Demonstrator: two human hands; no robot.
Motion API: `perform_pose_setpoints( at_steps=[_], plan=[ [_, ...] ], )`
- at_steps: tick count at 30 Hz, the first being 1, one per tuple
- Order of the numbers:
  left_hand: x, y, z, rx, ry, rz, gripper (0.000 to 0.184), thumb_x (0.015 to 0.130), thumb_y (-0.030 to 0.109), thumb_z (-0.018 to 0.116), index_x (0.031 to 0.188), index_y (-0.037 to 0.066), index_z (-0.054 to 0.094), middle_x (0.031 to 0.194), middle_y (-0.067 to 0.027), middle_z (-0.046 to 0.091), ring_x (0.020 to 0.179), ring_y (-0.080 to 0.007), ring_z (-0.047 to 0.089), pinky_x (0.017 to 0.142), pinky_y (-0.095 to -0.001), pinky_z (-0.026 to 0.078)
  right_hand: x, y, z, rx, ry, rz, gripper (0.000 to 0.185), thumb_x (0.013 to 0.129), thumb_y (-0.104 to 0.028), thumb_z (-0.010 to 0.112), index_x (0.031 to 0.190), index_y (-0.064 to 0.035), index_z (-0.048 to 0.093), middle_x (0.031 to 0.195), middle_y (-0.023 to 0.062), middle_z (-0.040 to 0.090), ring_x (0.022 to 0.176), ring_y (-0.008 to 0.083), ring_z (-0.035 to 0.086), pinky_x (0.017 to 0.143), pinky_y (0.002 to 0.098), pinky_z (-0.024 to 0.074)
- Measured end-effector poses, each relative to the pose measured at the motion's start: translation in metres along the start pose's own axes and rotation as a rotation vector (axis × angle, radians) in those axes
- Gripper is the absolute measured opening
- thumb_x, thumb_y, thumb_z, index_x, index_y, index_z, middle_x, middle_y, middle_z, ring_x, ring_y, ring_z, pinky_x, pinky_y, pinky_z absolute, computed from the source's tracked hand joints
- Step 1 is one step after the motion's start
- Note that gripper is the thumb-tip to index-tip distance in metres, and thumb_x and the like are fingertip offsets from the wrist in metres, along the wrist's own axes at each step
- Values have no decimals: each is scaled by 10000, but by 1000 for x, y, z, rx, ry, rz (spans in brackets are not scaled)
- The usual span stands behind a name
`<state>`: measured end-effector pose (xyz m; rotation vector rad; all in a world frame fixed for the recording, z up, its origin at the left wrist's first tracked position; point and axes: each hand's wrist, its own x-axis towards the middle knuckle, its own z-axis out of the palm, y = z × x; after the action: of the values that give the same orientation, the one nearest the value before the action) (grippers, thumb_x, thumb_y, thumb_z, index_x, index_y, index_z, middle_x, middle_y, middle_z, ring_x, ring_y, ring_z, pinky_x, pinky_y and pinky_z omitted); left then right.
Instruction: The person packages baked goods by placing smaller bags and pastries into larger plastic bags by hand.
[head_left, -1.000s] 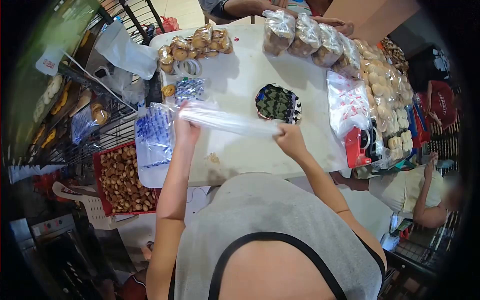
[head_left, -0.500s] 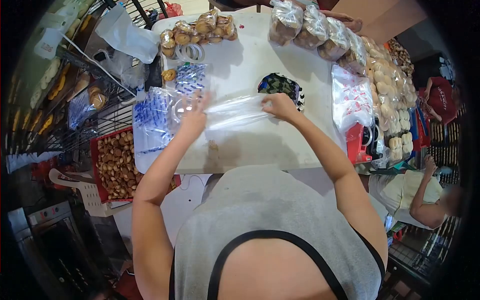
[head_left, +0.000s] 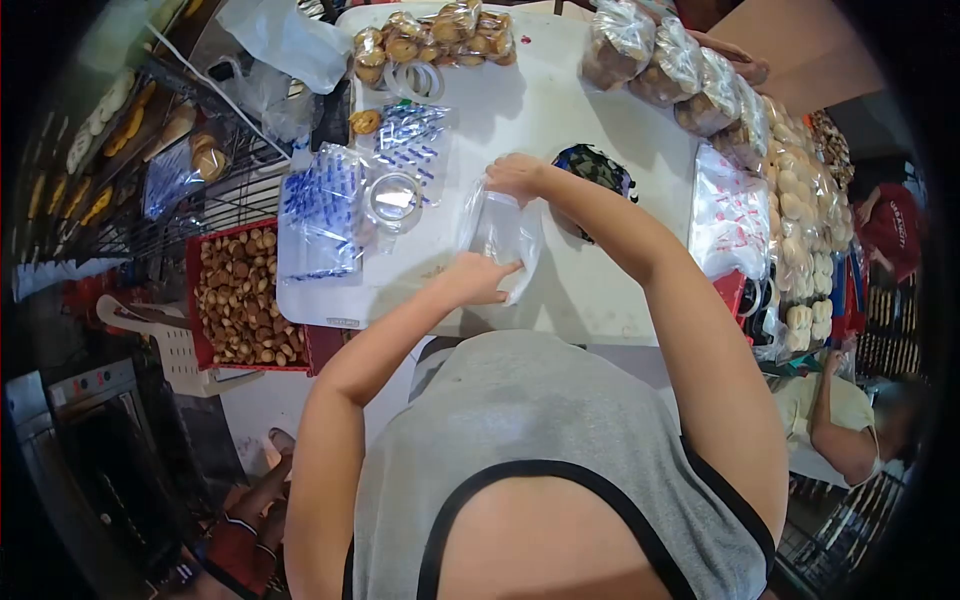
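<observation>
A clear plastic bag hangs over the white table, stretched upright between my hands. My right hand is closed on its far end. At the near end my left hand has its fingers apart and touches the bag. A dark patterned item lies just beyond my right forearm, which partly covers it. To the left are blue-printed plastic bags and a roll of tape.
Bagged round bread and more rings of tape sit at the far left. Wrapped bread lines the far right, near red-printed bags. A red crate of small buns stands left. People are at the right and lower left.
The bag has turned from lying crosswise to upright between my hands. My left hand has moved right and nearer my body; my right hand has moved left and farther away.
</observation>
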<state>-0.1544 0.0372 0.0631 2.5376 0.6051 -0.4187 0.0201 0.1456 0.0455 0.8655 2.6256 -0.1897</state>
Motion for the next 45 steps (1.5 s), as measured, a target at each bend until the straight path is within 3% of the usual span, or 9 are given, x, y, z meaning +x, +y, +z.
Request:
perform_pose_setpoints(
  at_steps=[13,15,20,26,31,34,39,42,45],
  plan=[
    [35,-14,13,104,361,-326,876,425,358,769,1195,137,414,1279,-183,289,1121,-400,305,855,-435,386,8,28,-19,1,206,-265,448,574,-186,704,993,-157,550,909,67,553,851,240,549,708,368,453],
    [36,-14,12,102,313,-348,935,421,389,770,1230,154,365,1301,-179,251,1132,-409,298,854,-442,391,29,71,-37,567,495,-334,370,617,-218,678,968,-161,574,908,85,563,823,263,550,732,383,442],
    [40,-14,7,-62,154,-409,919,485,373,758,1269,191,313,1348,-172,161,1188,-433,211,815,-457,425,67,181,-124,640,796,516,518,684,-557,516,1049,-194,574,1040,106,565,895,286,558,802,352,423],
    [44,-12,-2,-83,8,-460,952,483,335,774,1283,214,272,1359,-161,134,1192,-398,233,835,-499,391,124,221,-156,244,62,693,873,543,-791,410,1234,-258,407,1251,87,418,1157,315,368,957,474,242],
    [45,-14,2,-116,18,-474,961,504,344,763,1298,224,235,1368,-163,108,1218,-403,187,837,-534,370,188,234,-142,861,231,385,921,520,-766,479,1293,-307,280,1257,156,389,1183,318,333,944,575,160],
    [48,-13,2,-74,13,-454,958,515,346,756,1303,220,226,1370,-169,94,1223,-402,181,848,-537,361,181,189,-167,303,208,447,867,527,-739,509,1269,-330,320,1244,131,413,1138,311,394,900,586,240],
    [45,-17,8,-102,33,-442,954,521,356,748,1306,212,224,1374,-179,72,1224,-402,181,851,-538,355,182,232,-134,592,144,507,879,487,-657,617,1237,-269,375,1265,82,398,1150,296,382,918,602,212],
    [43,-18,13,-109,94,-417,947,488,376,750,1284,195,269,1359,-190,118,1212,-435,174,877,-561,310,150,236,-123,694,166,525,883,530,-601,626,1246,-155,366,1219,104,446,1041,282,479,843,371,417],
    [43,-17,12,-102,87,-423,933,503,381,744,1286,197,271,1358,-192,120,1212,-434,174,877,-564,306,105,237,-103,838,220,545,866,546,-600,610,1234,-128,376,1192,118,468,1024,270,495,834,378,419]
  ],
)
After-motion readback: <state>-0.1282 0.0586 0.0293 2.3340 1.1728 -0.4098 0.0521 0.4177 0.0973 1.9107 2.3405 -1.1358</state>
